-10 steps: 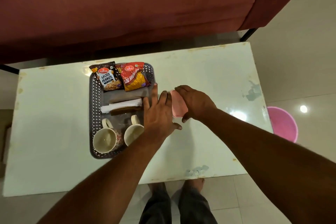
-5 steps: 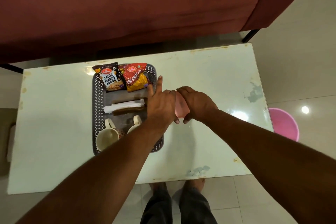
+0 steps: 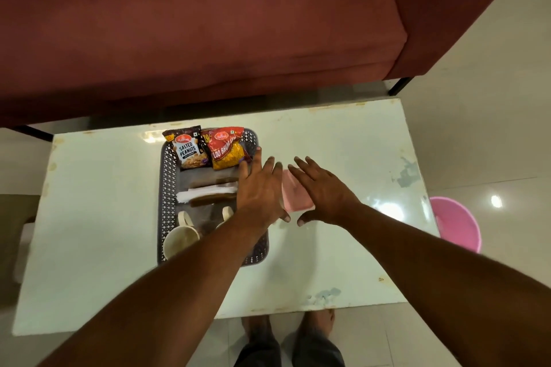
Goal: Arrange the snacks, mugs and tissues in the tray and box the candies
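A dark perforated tray [image 3: 166, 188] lies on the white table. At its far end are a salted peanuts pack [image 3: 187, 151] and a red snack pack [image 3: 226, 148]. White tissues [image 3: 205, 192] lie across its middle, and two cream mugs sit near me; one mug [image 3: 179, 240] shows fully, the other mug [image 3: 227, 213] is mostly hidden by my left forearm. A pink candy box [image 3: 293, 195] lies just right of the tray. My left hand [image 3: 260, 188] hovers flat over the tray's right edge, fingers spread. My right hand [image 3: 322, 189] is open over the box's right side, holding nothing.
A dark red sofa [image 3: 208, 24] stands behind the table [image 3: 343, 152]. A pink bucket [image 3: 456, 225] sits on the tiled floor at the table's right end. My bare feet show below the near edge.
Both hands have let go of the pink box and opened, fingers spread; the box now lies uncovered between them. The view has tilted up toward the sofa.
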